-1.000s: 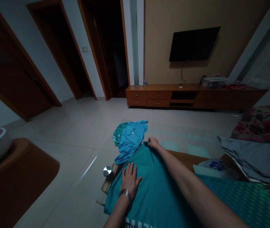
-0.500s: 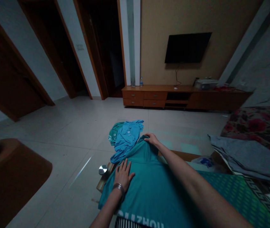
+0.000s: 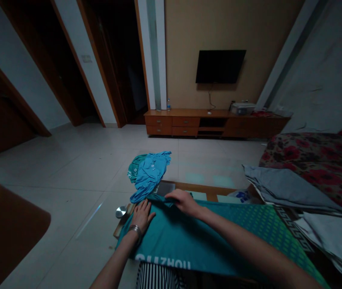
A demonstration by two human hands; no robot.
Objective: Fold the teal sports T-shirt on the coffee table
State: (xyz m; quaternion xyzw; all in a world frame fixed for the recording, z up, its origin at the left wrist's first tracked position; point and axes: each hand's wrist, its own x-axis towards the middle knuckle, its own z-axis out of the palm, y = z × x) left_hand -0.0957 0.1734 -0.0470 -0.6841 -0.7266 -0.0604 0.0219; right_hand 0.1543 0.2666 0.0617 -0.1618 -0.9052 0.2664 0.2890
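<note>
A teal-green shirt (image 3: 185, 237) with white lettering along its near edge and a green dotted pattern toward the right lies spread over a low table. My left hand (image 3: 141, 216), wearing a bracelet, rests flat on the shirt's left part, fingers apart. With bent fingers, my right hand (image 3: 184, 202) pinches the shirt's far edge, close to a dark fold. Just beyond my left hand, crumpled blue clothing (image 3: 151, 172) hangs over the table's far left corner, with a darker green garment (image 3: 135, 166) beside it.
A round metal piece (image 3: 120, 211) sits at the table's left corner. Folded grey cloth (image 3: 288, 192) and white cloth (image 3: 336, 237) lie at the right, near a flowered sofa (image 3: 303, 152). A brown rounded piece of furniture (image 3: 11, 228) stands left. A TV cabinet (image 3: 185, 120) lines the far wall.
My right hand has brought the shirt's far edge down and nearer, uncovering part of the table behind it. My left hand still presses on the shirt. The view has turned slightly right.
</note>
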